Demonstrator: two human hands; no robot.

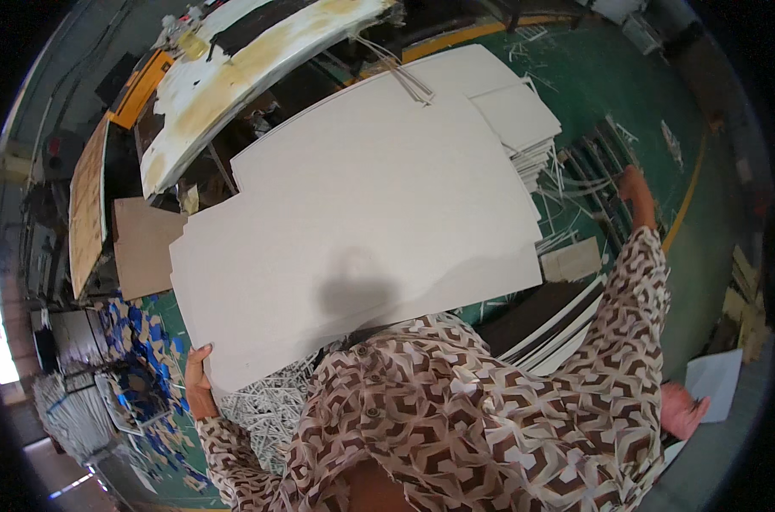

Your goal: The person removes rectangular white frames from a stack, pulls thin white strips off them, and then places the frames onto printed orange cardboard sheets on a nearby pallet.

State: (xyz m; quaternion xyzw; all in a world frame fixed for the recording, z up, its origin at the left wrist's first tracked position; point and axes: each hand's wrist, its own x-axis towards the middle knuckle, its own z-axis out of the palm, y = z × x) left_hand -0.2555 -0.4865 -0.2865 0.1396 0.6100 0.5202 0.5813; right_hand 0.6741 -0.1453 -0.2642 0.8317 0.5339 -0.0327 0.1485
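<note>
White sheets (379,196) are in left fingers (202,350), thin strips (588,184) in right fingers (630,177).

Broad off-white sheets (362,205) are lying stacked, notched at far left; pale strips (589,185) are curving beyond their right edge.

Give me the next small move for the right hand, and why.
Probably bring the right hand in to the right edge of the white sheet: it is stretched out beyond that edge, near thin strips, while the left hand holds the opposite side.
</note>
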